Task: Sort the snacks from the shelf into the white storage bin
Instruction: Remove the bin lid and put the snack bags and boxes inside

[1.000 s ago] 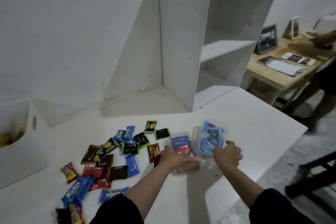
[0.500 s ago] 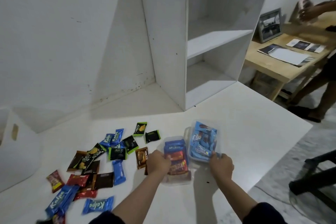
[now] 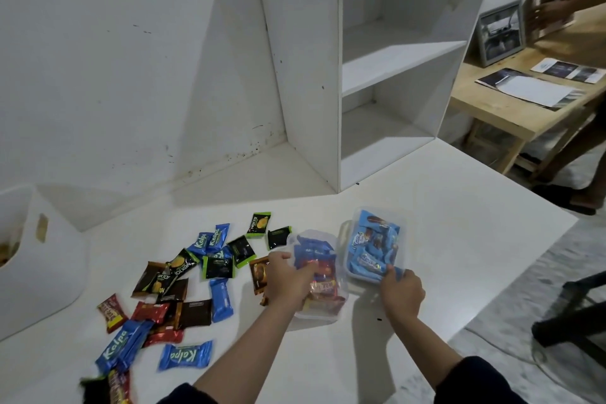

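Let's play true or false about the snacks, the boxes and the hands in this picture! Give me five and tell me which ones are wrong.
1. The left hand holds a clear box of red and blue snacks. True.
2. The right hand is up on the white shelf. False: it grips the near end of the clear box of light blue snacks.
3. Loose snack packets lie on the white table. True.
4. The white storage bin is on the right. False: it stands at the left edge.
5. The shelf is full of snacks. False: none show on its boards.
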{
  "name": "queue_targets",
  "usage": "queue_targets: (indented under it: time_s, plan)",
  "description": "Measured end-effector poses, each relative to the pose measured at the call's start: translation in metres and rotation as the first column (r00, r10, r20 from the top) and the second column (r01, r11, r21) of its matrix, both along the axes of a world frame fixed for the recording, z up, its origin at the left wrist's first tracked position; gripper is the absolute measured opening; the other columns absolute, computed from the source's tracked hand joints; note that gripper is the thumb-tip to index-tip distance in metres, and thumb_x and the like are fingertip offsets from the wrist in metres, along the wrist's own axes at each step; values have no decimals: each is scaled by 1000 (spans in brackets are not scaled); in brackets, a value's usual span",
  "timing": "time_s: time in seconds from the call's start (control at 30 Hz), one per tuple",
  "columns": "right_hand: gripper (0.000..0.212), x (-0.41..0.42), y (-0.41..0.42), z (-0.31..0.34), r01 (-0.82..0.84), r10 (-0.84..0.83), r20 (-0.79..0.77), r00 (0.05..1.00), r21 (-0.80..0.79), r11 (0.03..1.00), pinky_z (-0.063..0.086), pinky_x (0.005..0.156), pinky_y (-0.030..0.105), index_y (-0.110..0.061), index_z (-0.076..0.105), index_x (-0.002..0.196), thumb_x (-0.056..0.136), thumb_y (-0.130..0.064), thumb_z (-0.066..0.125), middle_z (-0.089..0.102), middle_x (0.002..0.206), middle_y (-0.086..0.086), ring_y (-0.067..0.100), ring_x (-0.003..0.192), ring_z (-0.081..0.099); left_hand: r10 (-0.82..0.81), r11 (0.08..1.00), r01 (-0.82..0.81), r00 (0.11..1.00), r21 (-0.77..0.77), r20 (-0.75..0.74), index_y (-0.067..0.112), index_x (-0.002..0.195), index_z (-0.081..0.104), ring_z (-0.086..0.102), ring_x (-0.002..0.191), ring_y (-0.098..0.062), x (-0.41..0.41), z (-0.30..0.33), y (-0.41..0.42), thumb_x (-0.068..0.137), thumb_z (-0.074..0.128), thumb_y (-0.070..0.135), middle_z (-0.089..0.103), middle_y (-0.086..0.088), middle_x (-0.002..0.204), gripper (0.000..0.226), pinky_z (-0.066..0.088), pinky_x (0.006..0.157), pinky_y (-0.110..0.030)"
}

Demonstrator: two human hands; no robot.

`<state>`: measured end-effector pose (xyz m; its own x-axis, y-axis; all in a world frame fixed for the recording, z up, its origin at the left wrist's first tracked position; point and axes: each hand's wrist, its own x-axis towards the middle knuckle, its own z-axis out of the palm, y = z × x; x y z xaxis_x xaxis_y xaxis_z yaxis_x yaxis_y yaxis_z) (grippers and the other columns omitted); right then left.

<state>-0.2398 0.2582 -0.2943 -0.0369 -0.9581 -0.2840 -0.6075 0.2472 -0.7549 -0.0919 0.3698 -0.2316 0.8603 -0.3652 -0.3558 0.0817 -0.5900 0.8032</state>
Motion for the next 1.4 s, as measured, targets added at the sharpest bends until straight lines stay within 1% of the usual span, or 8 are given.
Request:
queue_targets:
  time_s: [0.37, 0.53, 0.6, 0.67, 0.77, 1.07, 1.23, 1.4]
  plan:
    - [42, -4, 8, 7, -94, 94, -11, 995, -21, 995, 48, 71, 40, 4, 57, 88, 95, -37, 48, 61, 90, 20, 37, 86, 58, -434, 865, 303, 850, 399, 296, 14, 129, 44, 43, 118, -27, 4, 8, 2, 78, 70, 41, 38, -10, 128, 63, 38, 97, -32]
    - [35, -12, -2, 18, -116, 117, 21, 993, -32, 993, 40, 64, 33, 2, 57, 82, 95, -31, 49, 59, 79, 15, 30, 74, 53, -651, 758, 613, 733, 222, 199, 17, 59, 53, 45, 67, -14, 4, 0, 3, 89, 52, 17, 48, 2, 66, 29, 46, 72, -41]
    - [33, -15, -8, 23, -99, 100, 38, 994, -33, 995, 39, 63, 31, 0, 57, 78, 95, -28, 50, 60, 78, 14, 31, 73, 55, -685, 715, 596, 702, 366, 195, 20, 93, 64, 49, 95, -15, 0, -3, 6, 87, 53, 14, 53, -2, 100, 14, 44, 84, -33]
    - [34, -18, -13, 26, -43, 44, 68, 997, -16, 999, 41, 60, 31, 0, 58, 74, 94, -27, 51, 61, 75, 15, 30, 70, 57, -621, 732, 450, 750, 511, 228, 24, 139, 38, 30, 128, -24, 0, -14, 10, 87, 59, 27, 31, -5, 139, 56, 35, 100, -33]
    - [41, -18, -12, 31, 63, -67, 156, 985, 29, 998, 48, 56, 33, 2, 59, 69, 92, -30, 51, 64, 70, 15, 28, 63, 59, -514, 749, 344, 841, 567, 169, 23, 149, 14, 18, 140, -33, 5, -17, 15, 82, 61, 51, 18, -11, 151, 86, 25, 111, -47]
    - [34, 12, 64, 50, -142, 143, 278, 950, -24, 990, 50, 65, 36, -6, 58, 72, 90, -34, 56, 66, 67, 8, 27, 69, 64, -113, 975, 133, 987, 177, -118, 8, 120, 56, 58, 109, -32, 25, -19, 25, 95, 40, 48, 61, -13, 122, 50, 47, 92, -33]
    - [35, 19, 98, 44, -262, 241, 236, 941, 64, 963, 43, 60, 29, -6, 49, 81, 90, -39, 56, 57, 74, 2, 18, 70, 56, 11, 994, -70, 842, -89, -540, 20, 109, 63, 67, 82, -23, 25, -16, 43, 92, 23, 66, 70, -5, 96, 63, 53, 64, -30]
    - [42, 33, 116, 41, -318, 231, 371, 900, 192, 928, 48, 73, 27, -10, 37, 125, 96, -39, 46, 59, 111, 9, 19, 90, 59, -97, 982, -27, 772, -186, -628, 22, 109, 63, 69, 95, -27, 22, -13, 56, 81, 38, 74, 72, -7, 105, 65, 54, 88, -43]
